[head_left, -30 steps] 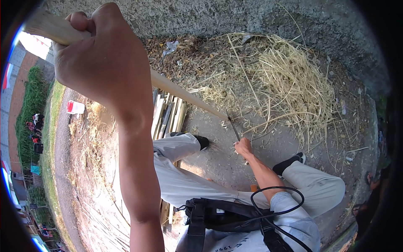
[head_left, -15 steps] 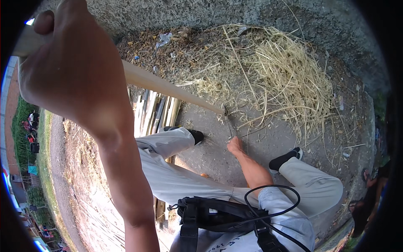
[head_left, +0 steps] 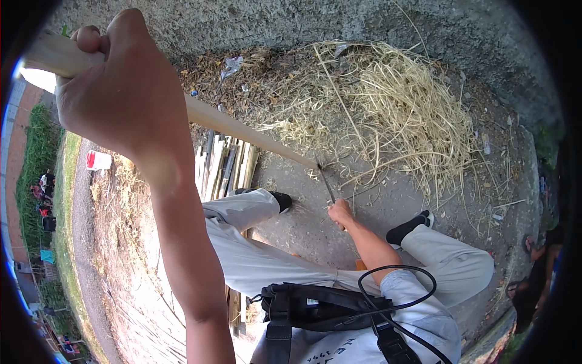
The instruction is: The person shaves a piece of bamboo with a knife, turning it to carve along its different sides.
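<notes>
My left hand [head_left: 124, 91], raised close at the upper left, is wrapped round a long pale wooden or bamboo pole [head_left: 251, 134]. The pole slants down and away from it toward the ground between my feet. In my right hand [head_left: 341, 212] is the handle of a knife [head_left: 328, 187]. Its narrow dark blade points up and away, meeting the pole's lower end, where a small dark frayed spot shows. Whether the blade is cutting in or only resting there, I cannot tell.
A heap of pale shavings [head_left: 418, 115] lies along the rough wall [head_left: 339, 21]. Split strips [head_left: 221, 167] are stacked left of my feet. A red and white tub [head_left: 99, 160] stands farther left. Another person [head_left: 536, 279] is partly visible at the right edge.
My left hand and the pole's upper end have shifted a little right and down in the picture. The knife blade shows more plainly against the pole's end. The red and white tub has come into view.
</notes>
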Demonstrator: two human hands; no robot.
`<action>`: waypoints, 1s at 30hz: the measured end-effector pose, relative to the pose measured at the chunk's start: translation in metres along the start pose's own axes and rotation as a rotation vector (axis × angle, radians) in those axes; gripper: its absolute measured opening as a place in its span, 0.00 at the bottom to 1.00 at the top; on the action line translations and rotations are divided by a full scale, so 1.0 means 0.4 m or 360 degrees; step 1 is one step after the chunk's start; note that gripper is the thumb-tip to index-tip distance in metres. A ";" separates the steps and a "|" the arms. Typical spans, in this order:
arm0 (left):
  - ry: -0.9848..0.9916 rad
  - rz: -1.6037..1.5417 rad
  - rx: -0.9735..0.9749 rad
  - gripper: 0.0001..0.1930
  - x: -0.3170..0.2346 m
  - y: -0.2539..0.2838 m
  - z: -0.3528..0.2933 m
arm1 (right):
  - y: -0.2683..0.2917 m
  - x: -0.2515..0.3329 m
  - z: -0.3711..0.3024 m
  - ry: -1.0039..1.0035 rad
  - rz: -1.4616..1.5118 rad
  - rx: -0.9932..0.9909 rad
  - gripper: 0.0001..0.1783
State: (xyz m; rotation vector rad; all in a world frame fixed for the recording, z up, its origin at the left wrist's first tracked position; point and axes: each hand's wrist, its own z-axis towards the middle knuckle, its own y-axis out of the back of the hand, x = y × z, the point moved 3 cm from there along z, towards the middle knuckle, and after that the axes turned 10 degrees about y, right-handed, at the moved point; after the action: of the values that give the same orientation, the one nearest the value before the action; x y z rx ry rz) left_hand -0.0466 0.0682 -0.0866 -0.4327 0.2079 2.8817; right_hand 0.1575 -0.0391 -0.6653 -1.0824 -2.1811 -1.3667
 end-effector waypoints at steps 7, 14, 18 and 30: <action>-0.0039 0.0253 0.0068 0.05 0.016 0.002 0.022 | 0.229 0.146 0.052 -0.0070 0.0089 0.0128 0.20; 0.0652 -0.0159 0.0071 0.08 0.064 0.012 0.003 | 0.075 0.103 0.017 0.0028 0.0034 -0.0314 0.13; -0.0148 0.0276 0.0233 0.08 0.050 0.018 0.035 | 0.012 0.011 0.007 -0.0297 -0.0011 0.0301 0.11; 0.0350 -0.0318 0.0035 0.13 -0.006 0.056 -0.007 | -0.032 -0.005 -0.060 -0.0558 0.0832 0.0386 0.19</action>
State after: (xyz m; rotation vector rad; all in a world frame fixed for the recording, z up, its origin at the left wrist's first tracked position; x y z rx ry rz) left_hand -0.0490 0.0456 -0.0862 -0.7233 0.2186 2.6323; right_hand 0.1469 -0.0640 -0.6631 -1.7320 -1.9986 -0.7069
